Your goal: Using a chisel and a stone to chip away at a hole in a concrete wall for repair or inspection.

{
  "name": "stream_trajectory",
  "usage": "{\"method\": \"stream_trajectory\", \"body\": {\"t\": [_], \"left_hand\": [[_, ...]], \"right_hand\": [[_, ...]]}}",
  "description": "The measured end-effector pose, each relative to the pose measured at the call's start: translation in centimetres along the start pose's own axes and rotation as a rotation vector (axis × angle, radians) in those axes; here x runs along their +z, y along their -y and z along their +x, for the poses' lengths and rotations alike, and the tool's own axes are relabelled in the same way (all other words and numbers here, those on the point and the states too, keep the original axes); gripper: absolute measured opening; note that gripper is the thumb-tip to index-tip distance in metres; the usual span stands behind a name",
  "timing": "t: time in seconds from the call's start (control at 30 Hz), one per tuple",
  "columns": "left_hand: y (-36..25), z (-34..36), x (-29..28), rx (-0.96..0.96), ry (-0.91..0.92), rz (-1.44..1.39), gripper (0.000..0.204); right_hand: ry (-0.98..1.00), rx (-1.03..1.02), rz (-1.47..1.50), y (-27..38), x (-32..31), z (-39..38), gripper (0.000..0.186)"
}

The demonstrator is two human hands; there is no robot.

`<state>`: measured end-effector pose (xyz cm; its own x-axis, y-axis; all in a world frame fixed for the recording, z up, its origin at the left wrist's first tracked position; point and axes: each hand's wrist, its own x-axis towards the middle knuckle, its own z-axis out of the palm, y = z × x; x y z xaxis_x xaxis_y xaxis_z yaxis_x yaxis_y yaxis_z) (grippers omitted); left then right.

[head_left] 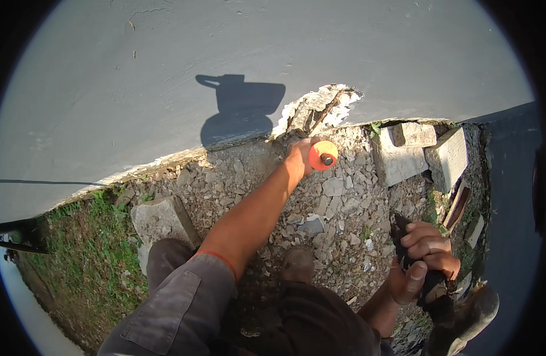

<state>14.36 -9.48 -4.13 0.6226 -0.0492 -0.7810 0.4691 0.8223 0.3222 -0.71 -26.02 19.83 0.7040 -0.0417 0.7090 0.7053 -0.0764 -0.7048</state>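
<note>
My left hand point(298, 157) is wrapped round a chisel with a round orange hand guard point(321, 151); its dark striking end points up toward me. The chisel's blade is hidden below the guard. Just beyond it, a broken patch point(323, 110) at the foot of the grey wall point(166, 71) shows rough, pale material under the paint. At the lower right, my right hand point(424, 255) grips the black handle of a hammer point(471, 314). The hammer's worn metal head lies at the lower end of the handle, near the picture's edge, well apart from the chisel.
Broken rubble point(338, 202) covers the ground along the wall. Several concrete blocks point(397, 160) stand at the right, near another grey wall point(516, 237). A stone slab point(160, 222) lies left of my leg, beside grass point(89, 243). My shoe point(298, 265) rests on the rubble.
</note>
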Motion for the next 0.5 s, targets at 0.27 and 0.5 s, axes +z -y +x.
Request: {"method": "stream_trajectory", "body": {"t": [0.27,0.5], "left_hand": [[0.3,-0.6,0.3,-0.03,0.026,-0.036,0.009],[0.3,-0.3,-0.3,-0.083,0.051,-0.066,0.013]], "right_hand": [[0.258,1.166,-0.205,-9.0,1.0,-11.1,0.024],[-0.017,0.196,0.002,0.4,0.3,-1.0,0.029]]}}
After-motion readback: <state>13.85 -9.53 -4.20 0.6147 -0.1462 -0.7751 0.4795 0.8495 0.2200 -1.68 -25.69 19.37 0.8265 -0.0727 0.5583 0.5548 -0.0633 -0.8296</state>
